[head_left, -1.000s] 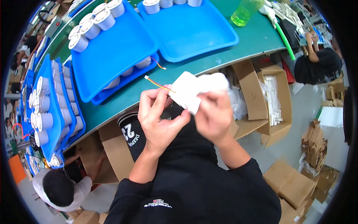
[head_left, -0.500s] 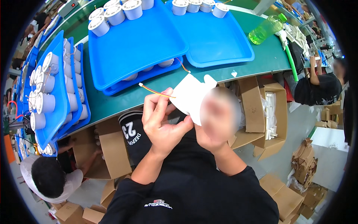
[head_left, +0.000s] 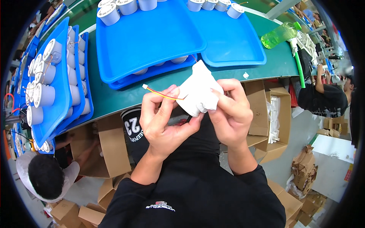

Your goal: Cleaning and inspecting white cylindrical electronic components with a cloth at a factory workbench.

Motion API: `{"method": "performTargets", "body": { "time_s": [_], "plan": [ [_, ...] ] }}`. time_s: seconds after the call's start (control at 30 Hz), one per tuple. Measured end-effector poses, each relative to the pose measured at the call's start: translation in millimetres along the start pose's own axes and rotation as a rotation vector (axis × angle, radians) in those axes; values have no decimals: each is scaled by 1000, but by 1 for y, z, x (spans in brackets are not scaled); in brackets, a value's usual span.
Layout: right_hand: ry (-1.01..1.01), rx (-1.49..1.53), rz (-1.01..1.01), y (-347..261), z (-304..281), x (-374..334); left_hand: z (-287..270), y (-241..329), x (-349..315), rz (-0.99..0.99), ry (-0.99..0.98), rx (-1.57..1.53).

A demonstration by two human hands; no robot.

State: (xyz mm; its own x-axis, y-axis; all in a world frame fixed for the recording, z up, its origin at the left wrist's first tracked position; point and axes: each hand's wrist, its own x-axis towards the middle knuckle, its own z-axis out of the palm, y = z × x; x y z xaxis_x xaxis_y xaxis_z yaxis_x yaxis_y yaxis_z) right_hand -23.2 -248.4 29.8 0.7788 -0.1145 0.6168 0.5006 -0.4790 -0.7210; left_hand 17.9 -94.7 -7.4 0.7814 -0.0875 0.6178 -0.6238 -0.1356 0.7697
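In front of my chest, my left hand (head_left: pixel 161 123) is closed, its thumb and fingers pinching the near left side of a white wired part (head_left: pixel 187 102). A red and yellow wire (head_left: pixel 161 94) comes out of the part beside my fingertips and ends in a small white connector. Crumpled white cloth (head_left: pixel 203 79) covers much of the part, so its full shape is hidden. On the other side, the bent fingers and thumb of my right hand (head_left: pixel 234 114) press the cloth against it. Both hands are just short of the green table edge.
A large blue tray (head_left: pixel 148 45) and another blue tray (head_left: pixel 235 49) bear white cylindrical units. Stacked trays (head_left: pixel 62 110) lean at left. A green bottle (head_left: pixel 279 36) lies at right. Open cardboard boxes (head_left: pixel 118 148) stand below the table, near a crouching person (head_left: pixel 47 174).
My right hand has moved up and turned, so its fingers now show over the cloth. The cloth's folds have shifted, and the view has moved slightly. My left hand keeps its pinch.
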Motion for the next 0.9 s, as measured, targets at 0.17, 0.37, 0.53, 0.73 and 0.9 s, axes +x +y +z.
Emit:
{"method": "performTargets", "body": {
  "time_s": [0.17,0.37,0.53,0.73,0.9],
  "plan": [
    [179,258,207,1,13,-5,-5,1,3,48,-48,47],
    [270,37,173,12,29,-10,-5,-4,2,79,-15,100],
    [359,130,124,15,43,-22,0,-15,-5,5,-12,-47],
    [496,261,158,10,58,-27,8,-11,-7,-116,58,-143],
    [381,29,110,4,49,-15,4,-7,-4,48,48,88]
  ]
}}
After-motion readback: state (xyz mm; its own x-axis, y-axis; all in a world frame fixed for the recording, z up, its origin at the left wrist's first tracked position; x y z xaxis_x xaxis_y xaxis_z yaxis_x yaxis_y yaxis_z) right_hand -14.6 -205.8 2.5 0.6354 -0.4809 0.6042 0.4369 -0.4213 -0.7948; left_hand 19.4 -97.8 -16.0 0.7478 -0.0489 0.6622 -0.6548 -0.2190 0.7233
